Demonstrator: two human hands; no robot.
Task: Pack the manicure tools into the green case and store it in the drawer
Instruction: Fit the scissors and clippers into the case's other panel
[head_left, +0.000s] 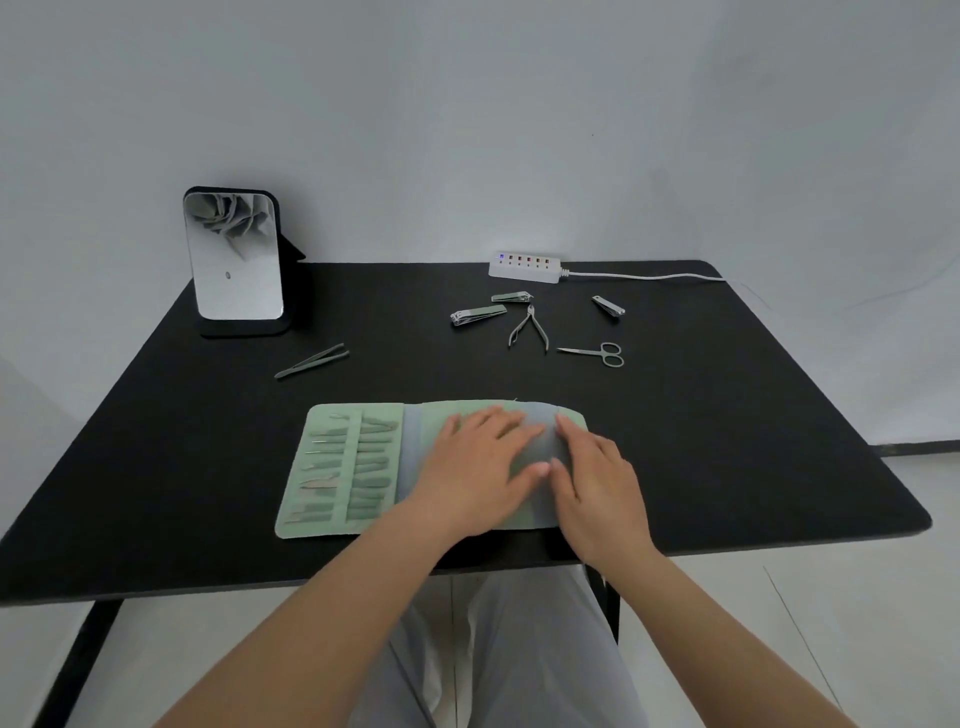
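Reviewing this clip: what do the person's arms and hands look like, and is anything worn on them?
Both forearms are bare as far as the frame shows, with no sleeves in view. The left hand and right hand wear no gloves, and no rings, watch or bracelet show. Fingernails look short and unpainted. Light grey trousers cover the legs below the table edge.

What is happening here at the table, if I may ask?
A person is packing a manicure set. Both hands, left hand and right hand, lie flat on the right half of the open green case, whose left half already holds small tools in loops. Tweezers, three nail clippers, a cuticle nipper and scissors lie loose on the black table.
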